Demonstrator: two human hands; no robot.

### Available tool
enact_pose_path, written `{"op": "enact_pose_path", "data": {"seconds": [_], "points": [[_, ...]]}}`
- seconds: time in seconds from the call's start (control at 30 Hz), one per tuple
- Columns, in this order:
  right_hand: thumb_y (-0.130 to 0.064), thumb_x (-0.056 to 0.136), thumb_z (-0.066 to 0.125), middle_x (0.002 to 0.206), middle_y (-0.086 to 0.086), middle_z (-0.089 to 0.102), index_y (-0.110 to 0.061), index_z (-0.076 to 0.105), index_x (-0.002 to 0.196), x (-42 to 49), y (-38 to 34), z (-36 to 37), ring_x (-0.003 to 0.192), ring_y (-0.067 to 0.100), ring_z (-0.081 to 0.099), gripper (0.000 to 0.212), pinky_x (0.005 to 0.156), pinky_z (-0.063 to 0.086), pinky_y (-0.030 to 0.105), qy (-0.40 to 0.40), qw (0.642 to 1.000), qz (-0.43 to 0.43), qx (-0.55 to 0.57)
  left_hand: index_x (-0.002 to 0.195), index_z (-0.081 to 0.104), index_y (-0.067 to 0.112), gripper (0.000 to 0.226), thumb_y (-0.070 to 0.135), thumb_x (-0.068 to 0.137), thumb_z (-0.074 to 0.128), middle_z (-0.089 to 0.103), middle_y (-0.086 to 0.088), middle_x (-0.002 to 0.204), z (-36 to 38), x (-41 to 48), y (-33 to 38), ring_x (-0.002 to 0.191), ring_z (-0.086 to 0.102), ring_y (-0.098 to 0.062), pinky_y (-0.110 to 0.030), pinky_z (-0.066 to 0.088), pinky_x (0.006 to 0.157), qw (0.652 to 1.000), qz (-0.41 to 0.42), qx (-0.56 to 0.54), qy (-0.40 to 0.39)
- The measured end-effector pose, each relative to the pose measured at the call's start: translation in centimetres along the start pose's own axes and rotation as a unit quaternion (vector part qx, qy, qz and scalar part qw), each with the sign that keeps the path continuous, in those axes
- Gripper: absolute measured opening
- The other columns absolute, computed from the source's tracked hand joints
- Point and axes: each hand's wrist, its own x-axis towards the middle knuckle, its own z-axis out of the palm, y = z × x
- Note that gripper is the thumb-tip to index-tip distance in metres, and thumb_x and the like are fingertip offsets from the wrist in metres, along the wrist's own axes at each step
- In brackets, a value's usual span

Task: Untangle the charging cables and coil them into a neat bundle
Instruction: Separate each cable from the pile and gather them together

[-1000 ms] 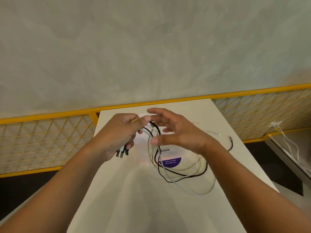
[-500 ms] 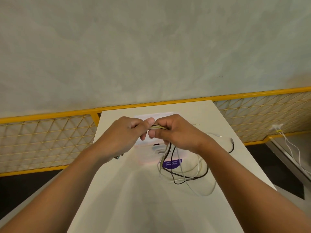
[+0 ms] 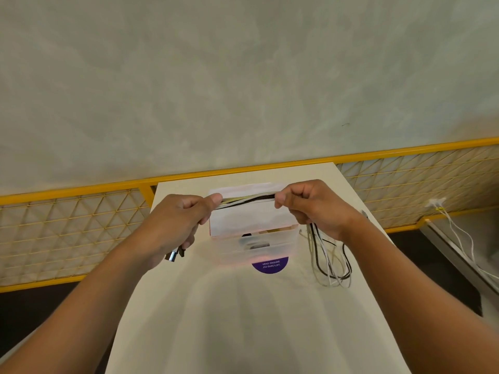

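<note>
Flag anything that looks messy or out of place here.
Only the cables stand out: a straight stretch runs between the left hand and right hand, but below the right hand the black and white strands hang in loose, crossing loops onto the table, not coiled.

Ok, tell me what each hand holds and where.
Both grip the cables: left hand near the plug ends, right hand further along, loops hanging below it.

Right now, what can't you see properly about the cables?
Head view only:
- Plug ends: the left hand covers all but metal tips.
- Number of cables: the strands stretched between the hands bunch together, too thin to count.
- Loops below the right hand: blurred, so any knots are unclear.
- Purple sticker: the cloudy box hides its top.
</note>
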Motion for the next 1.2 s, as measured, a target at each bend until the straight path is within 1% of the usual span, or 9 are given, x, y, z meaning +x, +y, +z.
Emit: {"op": "enact_pose_path", "data": {"seconds": [0.23,0.4,0.53,0.67,0.8,0.93,1.07,1.13,1.2], "points": [[-0.042,0.082,0.068,0.057,-0.002,0.036,-0.005,0.077,0.094,0.0,2.0,-1.9,0.053,0.011,0.028,0.040,0.049,0.027,0.024,0.025,0.999,0.040,0.006,0.061,0.044,0.014,0.050,0.053,0.086,0.064,0.018,0.004,0.053,-0.6,0.0,-1.6,0.045,0.018,-0.017,-0.027,0.030,0.047,0.996,-0.053,-0.071,-0.027],[-0.040,0.082,0.068,0.057,-0.002,0.037,-0.006,0.078,0.094,-0.2,3.2,-2.2,0.054,0.012,0.027,0.037,0.048,0.027,0.024,0.044,0.997,0.063,0.022,0.063,0.045,0.015,0.045,0.048,0.090,0.063,0.016,0.005,0.054,-0.6,0.0,-2.9,0.043,0.016,-0.012,-0.023,0.029,0.040,0.978,-0.111,-0.171,-0.041],[-0.036,0.085,0.068,0.057,-0.005,0.031,-0.019,0.079,0.074,-0.4,3.5,-2.6,0.058,0.016,0.021,0.023,0.048,0.024,0.025,0.054,0.995,0.066,0.057,0.062,0.045,0.016,0.045,0.047,0.090,0.063,0.016,0.006,0.053,-0.7,0.0,-3.5,0.039,0.017,-0.010,-0.022,0.028,0.037,0.966,-0.134,-0.217,-0.035],[-0.032,0.087,0.069,0.059,-0.002,0.030,-0.014,0.080,0.084,-0.3,3.9,-2.6,0.060,0.018,0.020,0.022,0.049,0.023,0.027,0.072,0.993,0.075,0.062,0.062,0.045,0.015,0.046,0.047,0.090,0.062,0.016,0.006,0.053,-0.6,0.0,-4.3,0.039,0.018,-0.011,-0.023,0.030,0.039,0.967,-0.136,-0.213,-0.041],[-0.026,0.091,0.067,0.058,-0.004,0.029,-0.009,0.078,0.093,-0.2,3.6,-2.9,0.057,0.016,0.019,0.021,0.051,0.019,0.030,0.073,0.993,0.066,0.067,0.068,0.049,0.012,0.047,0.052,0.089,0.060,0.020,0.002,0.055,-0.6,-0.2,-5.4,0.045,0.023,-0.015,-0.031,0.042,0.051,0.974,-0.136,-0.163,-0.083],[-0.035,0.082,0.071,0.061,-0.001,0.028,-0.007,0.079,0.095,-0.1,2.3,-2.8,0.060,0.018,0.018,0.032,0.054,0.016,0.033,0.057,0.996,0.036,0.060,0.083,0.060,0.004,0.061,0.064,0.088,0.049,0.038,-0.006,0.059,-0.6,-0.4,-6.6,0.056,0.048,-0.023,-0.045,0.050,0.080,0.960,-0.172,-0.150,-0.160],[-0.031,0.085,0.070,0.062,0.002,0.036,-0.006,0.079,0.098,-0.4,0.7,-2.1,0.057,0.014,0.027,0.029,0.051,0.023,0.028,0.038,0.999,0.004,0.023,0.108,0.067,-0.001,0.086,0.075,0.082,0.038,0.068,-0.018,0.088,0.0,-0.2,-7.0,0.086,0.067,-0.036,-0.047,0.052,0.091,0.953,-0.179,-0.105,-0.222],[-0.022,0.091,0.069,0.061,0.000,0.044,-0.006,0.079,0.099,-0.5,0.0,-1.4,0.055,0.010,0.032,0.020,0.050,0.027,0.026,0.032,0.999,-0.004,0.001,0.116,0.066,0.001,0.094,0.082,0.078,0.036,0.073,-0.018,0.101,0.6,0.0,-6.2,0.095,0.070,-0.036,-0.050,0.051,0.101,0.956,-0.161,-0.075,-0.234],[-0.016,0.095,0.066,0.056,-0.010,0.054,-0.004,0.078,0.102,-0.6,-0.7,-0.5,0.051,0.004,0.037,0.018,0.050,0.032,0.022,0.024,0.999,-0.007,-0.030,0.118,0.066,0.006,0.098,0.088,0.074,0.035,0.075,-0.017,0.104,1.4,0.1,-4.8,0.101,0.071,-0.032,-0.048,0.049,0.105,0.958,-0.131,-0.050,-0.250]]}}
